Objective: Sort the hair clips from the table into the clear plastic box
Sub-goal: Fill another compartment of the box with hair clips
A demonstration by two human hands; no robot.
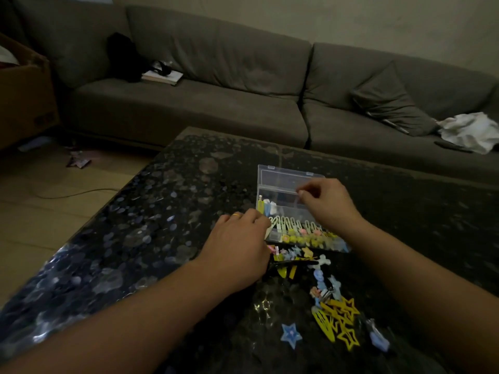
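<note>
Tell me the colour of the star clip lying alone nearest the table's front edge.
Blue star clip, with a pinkish centre; the head view shows it.

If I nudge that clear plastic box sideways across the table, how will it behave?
The clear plastic box looks thin-walled and only partly filled with pastel hair clips, so it is probably light. The glossy dark speckled table suggests it would slide easily rather than tip, since it sits low and flat. Its raised open lid may wobble.
</note>
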